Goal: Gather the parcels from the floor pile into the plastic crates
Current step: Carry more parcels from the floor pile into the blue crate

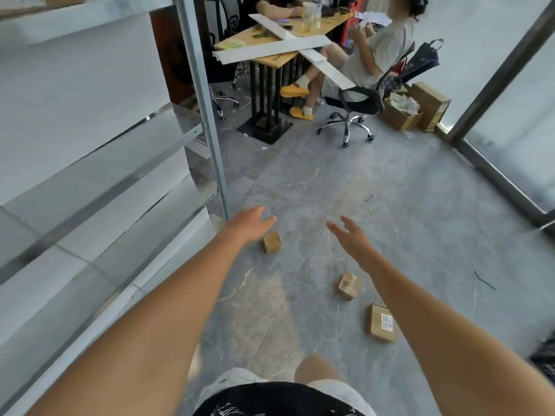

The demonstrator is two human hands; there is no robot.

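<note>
While both arms reach out over the floor, neither holds anything: the left hand (pixel 250 223) hovers with fingers spread and relaxed just above the nearest small parcel (pixel 271 242), which lies slightly right of it. The right hand (pixel 350 238) is likewise empty; two more parcels (pixel 348 285) (labels unreadable) lie beneath it, probably reachable.

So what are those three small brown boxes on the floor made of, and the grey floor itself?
The three small brown boxes look like matte cardboard: tan faces, folded edges, one with a white label. The grey floor looks like polished stone or marble-look tile: pale veins, straight joints, a soft sheen.
</note>
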